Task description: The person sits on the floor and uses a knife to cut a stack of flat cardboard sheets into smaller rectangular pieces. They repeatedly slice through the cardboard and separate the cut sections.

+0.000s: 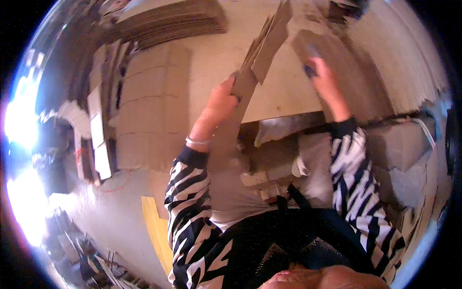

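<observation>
My left hand point(222, 102), with a ring and a wrist band, is closed on the near end of a bundle of brown cardboard pieces point(272, 45). They are tilted on edge and fan apart toward the far side. Over to the right, my right hand point(326, 81) is closed with something small and dark at its fingers, too blurred to name. A pale smear shows just beyond those fingertips. Below that hand lies a brown cardboard sheet point(353, 67). The pale tabletop point(284, 91) shows between my two hands.
A stack of flat cardboard point(173, 21) lies at the far left of the table. Creased cardboard point(151, 96) sits left of my left hand, with more boards point(99, 130) upright beyond it. A yellow strip point(155, 231) is at lower left. Below the table edge is an open space with cardboard.
</observation>
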Motion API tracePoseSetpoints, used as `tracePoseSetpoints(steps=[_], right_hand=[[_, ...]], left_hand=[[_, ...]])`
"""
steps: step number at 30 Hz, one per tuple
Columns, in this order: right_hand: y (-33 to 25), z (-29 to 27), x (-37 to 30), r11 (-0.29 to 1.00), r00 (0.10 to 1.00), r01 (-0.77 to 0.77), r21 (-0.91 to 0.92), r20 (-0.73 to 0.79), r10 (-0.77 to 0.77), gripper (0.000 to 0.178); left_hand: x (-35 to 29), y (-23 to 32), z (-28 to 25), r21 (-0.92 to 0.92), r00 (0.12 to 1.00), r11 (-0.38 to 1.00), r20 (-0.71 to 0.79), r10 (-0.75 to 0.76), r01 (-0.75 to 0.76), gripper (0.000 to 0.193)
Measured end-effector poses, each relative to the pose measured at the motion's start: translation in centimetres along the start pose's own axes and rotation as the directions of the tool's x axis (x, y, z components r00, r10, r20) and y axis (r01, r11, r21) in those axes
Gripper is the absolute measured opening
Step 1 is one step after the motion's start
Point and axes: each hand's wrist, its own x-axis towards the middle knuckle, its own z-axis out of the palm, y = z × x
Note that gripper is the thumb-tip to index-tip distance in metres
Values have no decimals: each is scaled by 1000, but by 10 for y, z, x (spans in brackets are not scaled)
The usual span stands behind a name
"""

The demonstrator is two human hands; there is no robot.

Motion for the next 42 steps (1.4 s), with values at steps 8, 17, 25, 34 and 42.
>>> tracePoseSetpoints(steps=[8, 17, 25, 34, 42], right_hand=[[58, -64, -65, 655, 962, 124, -745, 252, 105, 83], [95, -77, -63, 780, 990, -99, -618, 14, 137, 52], [57, -96, -42, 807, 982, -177, -564, -154, 108, 33], [1, -83, -28, 842, 946, -318, -436, -84, 314, 34], [-60, -6, -9, 868, 938, 102, -486, 338, 79, 29]], left_hand=[[-89, 37, -240, 628, 695, 699, -669, 262, 342, 52], [-64, -190, -311, 730, 700, 16, -649, -299, 684, 50], [-56, -192, -340, 770, 795, 211, -552, -252, 602, 66], [30, -72, -120, 790, 873, 387, -372, -315, 476, 52], [42, -96, -72, 872, 891, 293, -439, 116, 392, 39]])
